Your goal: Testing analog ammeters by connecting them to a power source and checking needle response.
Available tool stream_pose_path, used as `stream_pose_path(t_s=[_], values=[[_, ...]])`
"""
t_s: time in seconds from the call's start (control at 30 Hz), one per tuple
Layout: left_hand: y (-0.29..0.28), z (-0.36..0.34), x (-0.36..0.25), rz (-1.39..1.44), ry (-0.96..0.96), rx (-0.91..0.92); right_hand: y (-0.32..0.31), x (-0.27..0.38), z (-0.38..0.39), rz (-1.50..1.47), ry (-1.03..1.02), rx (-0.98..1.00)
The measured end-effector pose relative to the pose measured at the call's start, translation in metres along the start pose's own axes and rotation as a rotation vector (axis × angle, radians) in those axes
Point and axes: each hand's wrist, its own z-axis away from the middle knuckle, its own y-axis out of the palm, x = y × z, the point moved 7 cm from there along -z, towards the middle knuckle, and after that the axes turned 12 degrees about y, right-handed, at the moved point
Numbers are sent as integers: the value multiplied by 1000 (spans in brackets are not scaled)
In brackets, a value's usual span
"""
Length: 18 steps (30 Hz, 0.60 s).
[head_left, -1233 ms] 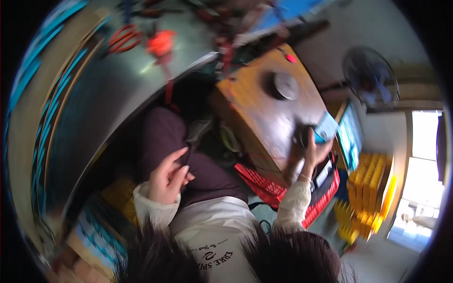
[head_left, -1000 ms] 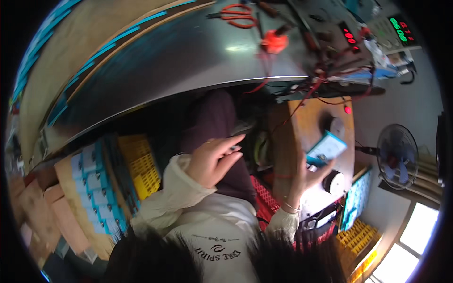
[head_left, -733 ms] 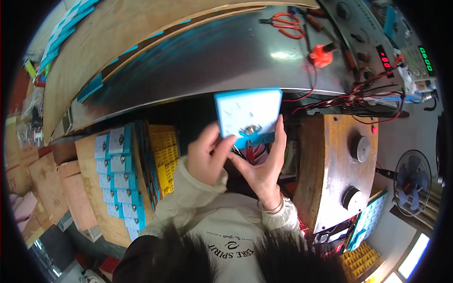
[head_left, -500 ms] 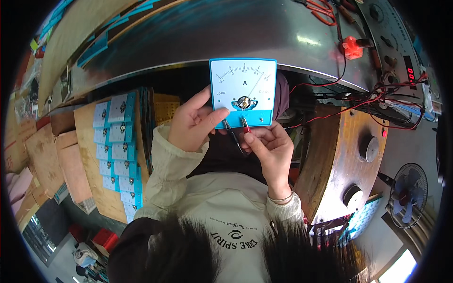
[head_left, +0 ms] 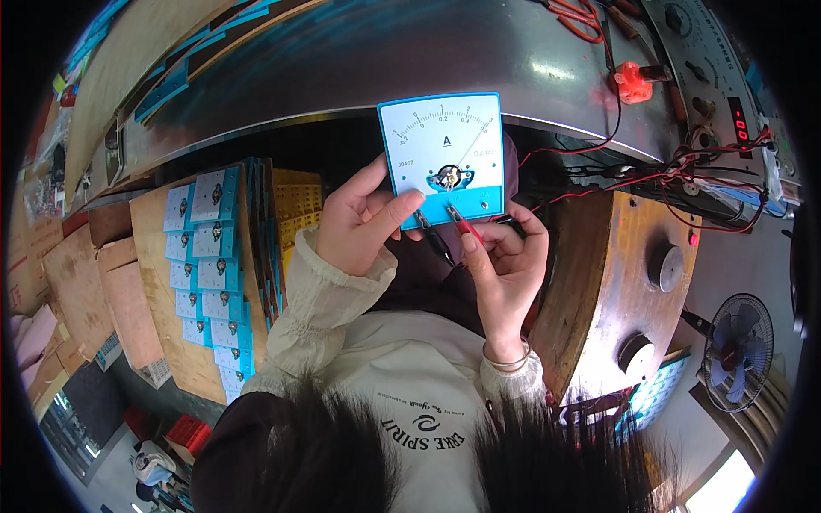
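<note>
My left hand (head_left: 364, 218) grips a square meter (head_left: 441, 150) at its left side, thumb on the lower front. The meter has a white scale face, a blue lower band and an exposed round mechanism with a thin needle. My right hand (head_left: 505, 274) is just below it, fingers curled and thumb on a red clip lead (head_left: 469, 228), whose metal tip touches the middle of the blue band. A black clip lead (head_left: 436, 242) hangs from the band's lower left.
A steel bench (head_left: 539, 77) runs ahead, with red-handled snips (head_left: 575, 21) and an instrument panel (head_left: 701, 68). Several similar meters (head_left: 208, 244) lie on a board at left. At right are a wooden box (head_left: 620, 291) with two knobs and a fan (head_left: 735, 350).
The meter has come from over the box at right to the centre, held by my left hand. My right hand has let it go for the red lead, and has since drawn slightly right.
</note>
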Motion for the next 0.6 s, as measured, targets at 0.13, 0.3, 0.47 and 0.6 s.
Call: stream_pose_path(t_s=[0.13, 0.3, 0.47, 0.6], values=[[6, -1, 3, -20, -32, -4, -9, -1, 0, 23, -22, -43], [15, -3, 3, 46, -15, -12, -13, 13, 6, 204, -221, -95], [16, -2, 6, 27, -6, 3, -17, 19, 6, 330, -291, -160], [18, -2, 7, 24, 2, -9, -17, 23, 4, 392, -347, -149]])
